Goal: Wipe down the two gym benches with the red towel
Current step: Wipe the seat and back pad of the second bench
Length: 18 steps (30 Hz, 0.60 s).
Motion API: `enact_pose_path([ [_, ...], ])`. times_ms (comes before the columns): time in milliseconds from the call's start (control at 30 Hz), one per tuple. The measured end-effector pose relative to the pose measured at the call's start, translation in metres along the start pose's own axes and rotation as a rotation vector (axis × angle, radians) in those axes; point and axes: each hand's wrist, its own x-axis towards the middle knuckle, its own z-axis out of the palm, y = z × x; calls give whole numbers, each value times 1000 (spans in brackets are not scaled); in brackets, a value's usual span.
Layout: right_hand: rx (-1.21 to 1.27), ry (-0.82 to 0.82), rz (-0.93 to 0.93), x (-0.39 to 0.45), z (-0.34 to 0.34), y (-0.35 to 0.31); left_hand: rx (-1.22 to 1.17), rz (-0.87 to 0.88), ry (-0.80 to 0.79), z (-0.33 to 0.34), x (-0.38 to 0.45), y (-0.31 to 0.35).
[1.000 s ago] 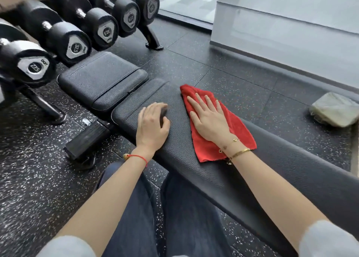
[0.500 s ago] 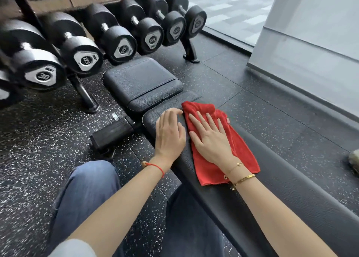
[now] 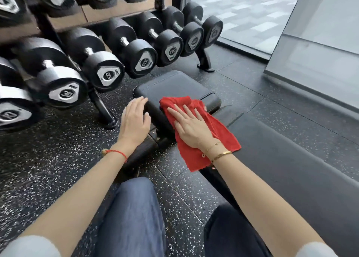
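At the far left we see the dumbbells on their rack, close behind the bench. Our left hand rests with straight, relaxed fingers on the left edge of the seat pad. To its right our right hand presses flat, fingers spread, on the red towel, which hangs over the gap toward the long pad. We think the loose end could catch in the hinge, or slip down.
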Motion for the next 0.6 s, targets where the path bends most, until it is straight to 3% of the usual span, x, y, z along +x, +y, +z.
enact_pose_path([
  [133,21,-7,-35,6,5,7,-29,4,-82,2,35,-31],
  [367,13,74,387,58,0,5,-71,34,-261,12,60,-54],
  [600,-15,30,204,24,3,-15,-76,81,-312,21,54,-69],
])
